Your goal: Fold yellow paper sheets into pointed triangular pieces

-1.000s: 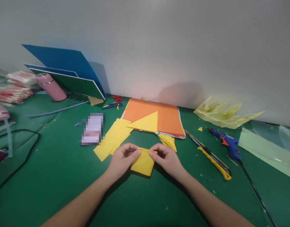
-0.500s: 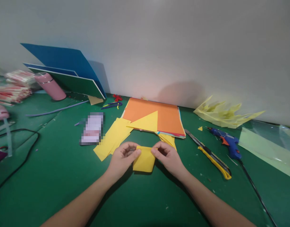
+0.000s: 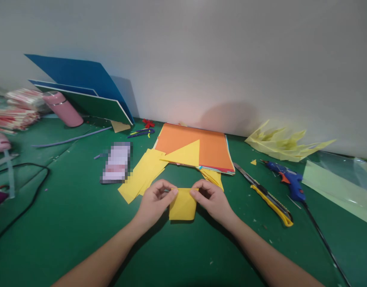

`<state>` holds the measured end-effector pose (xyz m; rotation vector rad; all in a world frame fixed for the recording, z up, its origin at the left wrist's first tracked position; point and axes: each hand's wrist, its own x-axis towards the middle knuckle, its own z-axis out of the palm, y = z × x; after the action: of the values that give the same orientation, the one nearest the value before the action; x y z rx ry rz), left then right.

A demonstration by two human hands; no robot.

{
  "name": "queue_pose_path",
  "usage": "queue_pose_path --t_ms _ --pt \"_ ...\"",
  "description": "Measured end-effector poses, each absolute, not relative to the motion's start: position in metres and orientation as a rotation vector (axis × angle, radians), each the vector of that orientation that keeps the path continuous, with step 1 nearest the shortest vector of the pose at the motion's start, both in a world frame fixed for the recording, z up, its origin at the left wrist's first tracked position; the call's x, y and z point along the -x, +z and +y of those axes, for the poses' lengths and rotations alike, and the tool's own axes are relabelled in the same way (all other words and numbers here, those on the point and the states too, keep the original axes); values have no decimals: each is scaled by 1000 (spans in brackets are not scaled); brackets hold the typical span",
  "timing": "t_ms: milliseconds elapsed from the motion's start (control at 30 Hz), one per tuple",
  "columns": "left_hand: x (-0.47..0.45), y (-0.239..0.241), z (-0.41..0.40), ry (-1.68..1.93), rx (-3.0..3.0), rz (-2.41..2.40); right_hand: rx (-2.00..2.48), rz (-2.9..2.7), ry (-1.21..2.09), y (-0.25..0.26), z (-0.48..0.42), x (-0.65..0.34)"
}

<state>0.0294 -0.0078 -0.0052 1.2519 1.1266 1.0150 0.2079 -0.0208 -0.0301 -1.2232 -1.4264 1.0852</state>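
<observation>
Yellow paper (image 3: 182, 208) is between our two hands, above or on the near part of the green surface (image 3: 183, 255); whether it touches there, we cannot tell. The fingers of our left hand (image 3: 156, 200) are closed on its far left corner, thumb on top, and those of our right hand (image 3: 212, 200) pinch the far right corner in the same manner. To work this edge well, we should hold both pinches level, keep the edge straight between the thumbs and press equally, since such thin material would probably crease crooked.

Our fingertips under the paper are hidden, and so is its underside. A narrow band seems to run along the far edge, but if it is a fold we cannot be sure. Beyond our right hand, some yellow scraps (image 3: 212, 179) are partly covered by the orange sheet (image 3: 198, 137). Farther out, the phone (image 3: 116, 162) is blurred into squares, the cable of the glue gun (image 3: 288, 179) leaves the view below, and the clear sheet (image 3: 345, 167) is cut off at the right.
</observation>
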Motion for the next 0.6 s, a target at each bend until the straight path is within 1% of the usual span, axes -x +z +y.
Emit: queue_pose_path --t_ms 600 --pt "-30 -7 -8 1062 -1154 1154 1137 -1323 1167 -25 -21 -209"
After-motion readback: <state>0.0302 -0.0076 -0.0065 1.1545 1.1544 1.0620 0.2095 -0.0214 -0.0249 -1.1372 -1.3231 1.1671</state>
